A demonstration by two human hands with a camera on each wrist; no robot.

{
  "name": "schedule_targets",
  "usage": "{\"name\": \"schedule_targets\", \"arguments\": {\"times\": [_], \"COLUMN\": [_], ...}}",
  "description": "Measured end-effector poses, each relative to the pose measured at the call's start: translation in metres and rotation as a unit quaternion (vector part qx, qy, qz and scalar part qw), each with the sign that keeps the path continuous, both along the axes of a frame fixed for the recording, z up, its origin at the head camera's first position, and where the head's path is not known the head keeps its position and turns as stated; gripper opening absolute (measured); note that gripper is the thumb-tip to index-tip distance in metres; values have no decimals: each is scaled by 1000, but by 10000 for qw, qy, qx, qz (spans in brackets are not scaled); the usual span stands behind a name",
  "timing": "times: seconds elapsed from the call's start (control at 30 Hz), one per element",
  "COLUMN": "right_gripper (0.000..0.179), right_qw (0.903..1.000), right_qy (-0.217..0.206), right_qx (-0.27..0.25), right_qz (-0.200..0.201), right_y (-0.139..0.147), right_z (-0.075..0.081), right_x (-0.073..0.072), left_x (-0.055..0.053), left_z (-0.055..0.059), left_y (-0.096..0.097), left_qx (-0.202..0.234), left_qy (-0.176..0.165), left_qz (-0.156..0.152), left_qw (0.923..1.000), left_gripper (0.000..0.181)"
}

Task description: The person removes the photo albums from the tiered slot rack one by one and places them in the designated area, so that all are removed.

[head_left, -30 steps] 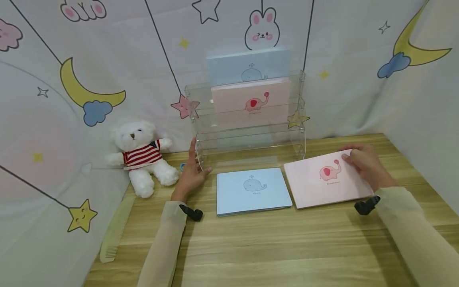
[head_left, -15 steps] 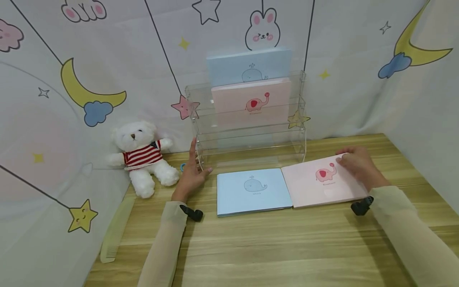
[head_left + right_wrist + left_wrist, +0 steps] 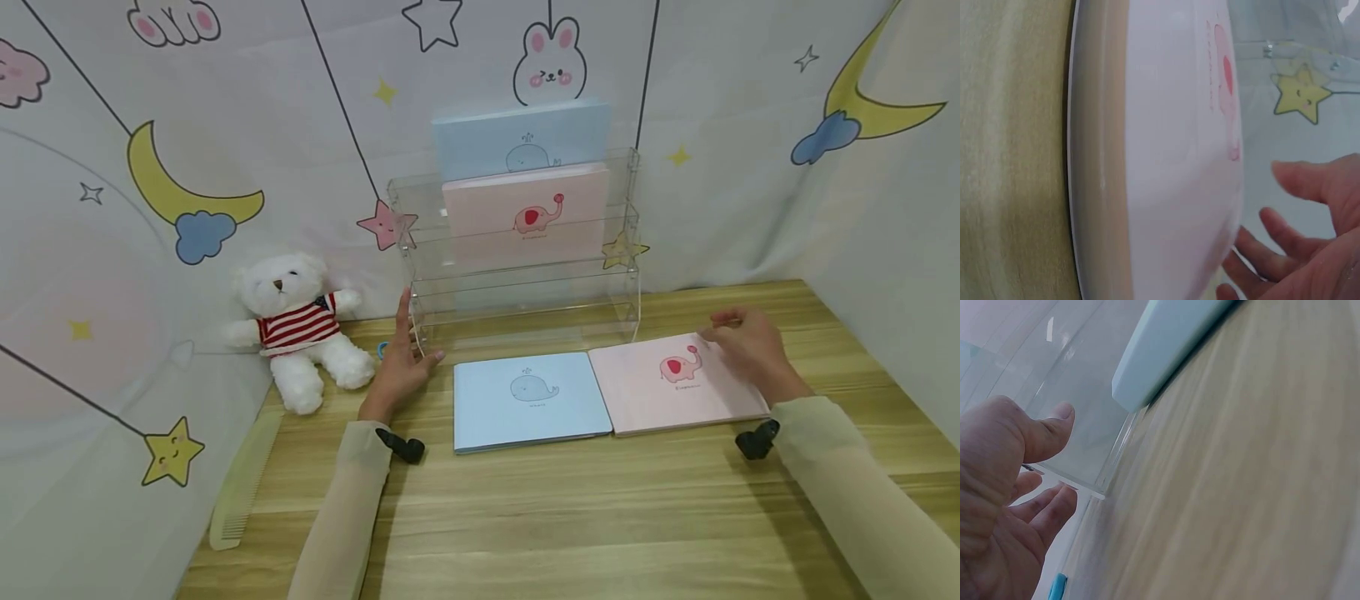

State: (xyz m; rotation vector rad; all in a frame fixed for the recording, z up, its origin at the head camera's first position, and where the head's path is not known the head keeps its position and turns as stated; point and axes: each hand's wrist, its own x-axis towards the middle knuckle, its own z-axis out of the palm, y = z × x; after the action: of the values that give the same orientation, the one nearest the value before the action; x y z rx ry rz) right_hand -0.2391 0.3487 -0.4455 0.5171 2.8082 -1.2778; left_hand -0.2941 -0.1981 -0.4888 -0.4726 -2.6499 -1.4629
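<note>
A pink elephant book (image 3: 675, 387) lies flat on the table, its left edge against the blue whale book (image 3: 532, 400). My right hand (image 3: 746, 350) is over the pink book's right end. In the right wrist view the thumb (image 3: 1304, 178) is lifted off the cover and the loose fingers are beside the book's edge; whether they touch it is unclear. At the left end of the clear tiered rack (image 3: 525, 325), my left hand (image 3: 401, 371) has its fingers spread along the side and its thumb towards the front, gripping nothing visibly.
Another blue whale book (image 3: 517, 137) and a pink elephant book (image 3: 528, 208) stand in the rack's upper tiers. A white teddy bear (image 3: 288, 325) sits left of it. A pale comb (image 3: 243, 479) lies at the table's left edge. A patterned curtain (image 3: 712, 83) hangs behind.
The pink book has slid left and settled flat against the blue one. My right hand moved left with it, then loosened its thumb from the cover. The left hand has stayed put.
</note>
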Motion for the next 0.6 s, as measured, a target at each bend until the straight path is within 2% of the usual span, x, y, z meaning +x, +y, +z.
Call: {"name": "schedule_targets", "arguments": {"times": [0.13,0.2,0.3,0.4,0.6], "right_gripper": [76,86,93,94,86], "right_qw": [9996,9991,9974,9928,9787], "right_qy": [-102,-1,393,933,1749], "right_qx": [-215,-400,-587,-642,-744], "right_qz": [-158,-132,116,383,775], "right_y": [-4,-7,-11,-16,-33], "right_z": [4,8,15,23,43], "right_x": [-2,-3,-4,-5,-5], "left_x": [-1,-1,-1,0,1], "left_z": [0,0,0,0,0], "left_y": [0,0,-1,0,0], "left_qx": [21,24,16,-1,-12], "left_qy": [27,30,34,44,56], "left_qz": [-17,-31,-37,-25,-13], "left_qw": [10000,10000,10000,10000,10000], "left_gripper": [124,124,124,124,124]}}
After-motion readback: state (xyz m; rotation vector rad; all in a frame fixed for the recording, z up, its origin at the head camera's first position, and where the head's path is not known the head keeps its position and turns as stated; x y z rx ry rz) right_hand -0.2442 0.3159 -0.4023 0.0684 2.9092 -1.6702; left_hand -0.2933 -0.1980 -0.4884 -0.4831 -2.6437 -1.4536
